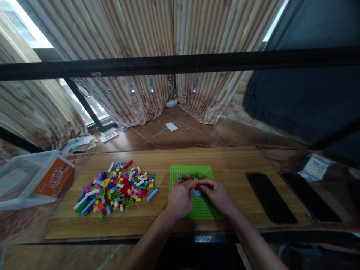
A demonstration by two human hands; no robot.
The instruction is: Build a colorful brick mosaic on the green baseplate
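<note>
A green studded baseplate [206, 213] lies on the wooden board in front of me, with a small group of bricks near its middle. My right hand [218, 193] pinches a red brick [197, 186] over this group. From the other side, my left hand [181, 198] has its fingers closed beside the same brick; what lies between them is hidden. Behind my fingers a row of grey, orange and dark green bricks [192, 176] sits on the plate. A light blue brick [197, 193] shows just in front of the red one.
A heap of mixed coloured bricks [120, 187] spreads over the left of the wooden board [112, 228]. Beyond it stands a clear plastic bin [25, 183] with an orange label. Two black phone-like slabs [271, 198] lie at the right. A dark metal bar [180, 64] crosses behind.
</note>
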